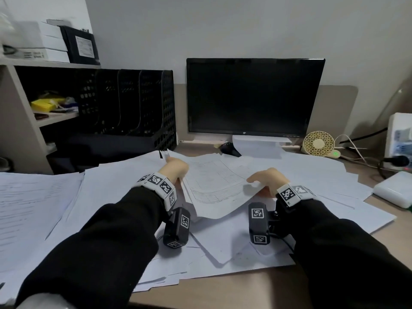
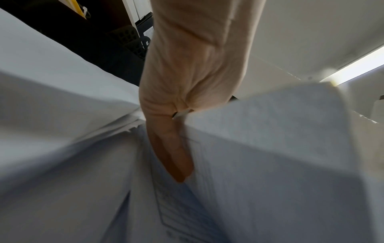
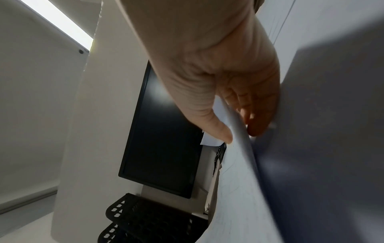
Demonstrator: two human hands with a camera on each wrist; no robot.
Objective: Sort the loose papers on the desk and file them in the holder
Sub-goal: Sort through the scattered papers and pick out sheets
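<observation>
A desk (image 1: 256,284) is littered with loose papers (image 1: 124,186). Nearest, above them, the left hand (image 1: 176,169) and right hand (image 1: 267,180) each pinch one edge of a lifted sheet with line drawings (image 1: 214,186), thumbs on top. Farther left stands the black mesh holder (image 1: 133,108); a dark monitor (image 1: 254,97) stands behind.

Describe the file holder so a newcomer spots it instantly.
Start at the dark monitor at the back of the desk. Directly to its left, against the shelf unit, stands the black file holder. Unlike the white papers around it, it is perforated plastic split by upright dividers.
</observation>
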